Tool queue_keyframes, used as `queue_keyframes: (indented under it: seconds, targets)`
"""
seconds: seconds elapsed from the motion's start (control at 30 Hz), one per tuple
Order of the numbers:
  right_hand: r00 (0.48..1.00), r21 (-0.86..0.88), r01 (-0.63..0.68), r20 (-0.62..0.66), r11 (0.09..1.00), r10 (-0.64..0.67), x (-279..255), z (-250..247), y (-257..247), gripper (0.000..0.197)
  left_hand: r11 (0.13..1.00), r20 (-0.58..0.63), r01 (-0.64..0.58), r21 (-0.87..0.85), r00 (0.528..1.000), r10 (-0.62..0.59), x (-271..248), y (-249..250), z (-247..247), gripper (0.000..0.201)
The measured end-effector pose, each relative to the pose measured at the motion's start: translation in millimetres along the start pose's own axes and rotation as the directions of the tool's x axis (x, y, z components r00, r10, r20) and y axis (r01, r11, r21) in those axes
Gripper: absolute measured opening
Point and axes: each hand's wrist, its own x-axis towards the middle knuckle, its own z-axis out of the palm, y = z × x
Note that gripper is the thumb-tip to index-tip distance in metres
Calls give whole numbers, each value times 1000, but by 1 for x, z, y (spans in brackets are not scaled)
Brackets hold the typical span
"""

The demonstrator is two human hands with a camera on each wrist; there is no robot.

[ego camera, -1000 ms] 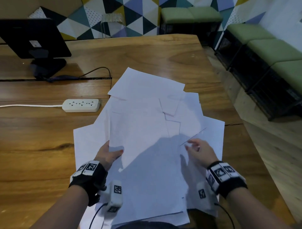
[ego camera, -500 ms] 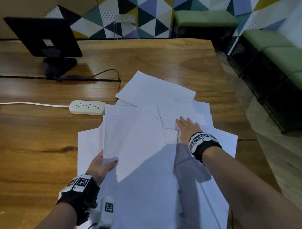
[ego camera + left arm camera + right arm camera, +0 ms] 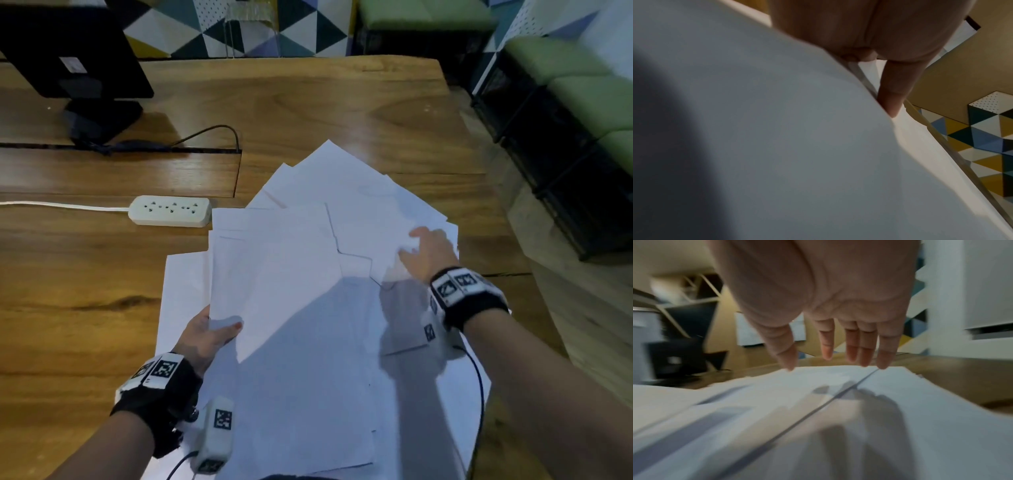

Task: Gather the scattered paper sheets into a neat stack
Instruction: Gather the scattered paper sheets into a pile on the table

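While the left hand pinches a few paper sheets, thumb on top, they're lifted. Right hand lies flat-fingered on sheets right of the power strip.

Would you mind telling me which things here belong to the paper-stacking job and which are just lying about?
Job:
paper sheets
left hand, pinching several sheets
right hand, fingers straight over the far sheets

Lying about:
power strip
monitor
table
green seats

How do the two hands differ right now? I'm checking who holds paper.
The left hand pinches a sheet at its near corner, thumb on top; the right hand lies with straight fingers on the far sheets, gripping nothing. The left is nearer the body, the right farther out. Both touch paper.
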Motion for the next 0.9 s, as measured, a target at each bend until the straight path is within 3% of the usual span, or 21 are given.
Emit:
queue_keyframes:
  seconds: [0.17,0.3,0.47,0.57,0.67,0.77,0.83,0.9]
  targets:
    - [997,-42,-75,9,996,75,49,-5,2,85,1000,-2,-4,-5,1000,4,-3,0,2,43]
    - [990,-225,-72,106,972,98,66,6,13,105,1000,7,-1,25,1000,1,-1,-2,0,41]
    - [961,-339,-11,257,941,105,42,5,13,107,999,8,32,35,999,-32,4,-1,-2,34]
    - [973,-375,38,224,926,51,-1,14,15,104,998,-3,52,46,999,-52,6,-2,-3,37]
    - [992,-422,70,127,904,-18,-42,21,22,88,997,-6,61,49,998,-61,5,-3,-2,40]
    - [1000,-278,25,4,960,-25,-36,9,23,67,998,-15,55,41,998,-55,3,-1,-1,42]
    - [999,-159,11,-29,987,-16,-16,2,21,72,998,-19,54,40,998,-53,2,1,0,44]
    - [999,-118,-21,31,993,25,0,-1,15,84,998,-30,46,47,999,-45,0,1,1,43]
